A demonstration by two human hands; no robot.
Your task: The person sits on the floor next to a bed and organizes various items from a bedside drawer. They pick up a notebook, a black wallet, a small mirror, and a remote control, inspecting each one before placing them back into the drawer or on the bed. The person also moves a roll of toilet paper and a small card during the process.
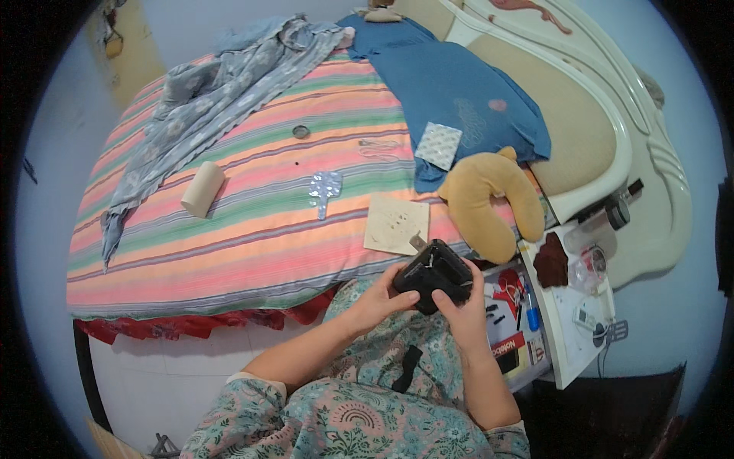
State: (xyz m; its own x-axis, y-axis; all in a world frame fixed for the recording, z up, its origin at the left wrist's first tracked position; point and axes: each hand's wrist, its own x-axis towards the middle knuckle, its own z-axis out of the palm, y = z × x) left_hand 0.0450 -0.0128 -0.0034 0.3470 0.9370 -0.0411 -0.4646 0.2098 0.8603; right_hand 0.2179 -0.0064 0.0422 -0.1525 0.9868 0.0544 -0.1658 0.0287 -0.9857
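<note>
Both hands hold a small black case [436,275] above my lap, near the bed's edge. It looks open, with hollows inside; its exact kind is hard to tell. My left hand [386,297] grips its left side, thumb along the lower edge. On the other side my right hand [466,306] is closed round it, thumb pressed on the near face. A small metallic piece [417,242] shows at its far left corner; whether it is attached I cannot tell. Just beyond lies a square cream board [394,218] with dark specks.
A yellow neck pillow [485,203], a blister pack [438,145], a blue-white hairbrush-shaped thing [325,187], a beige cylinder [202,189] and a small round lid [301,132] lie on the striped bed [260,229]. At right, an open drawer [524,363] holds several small items beside a white nightstand top [569,306].
</note>
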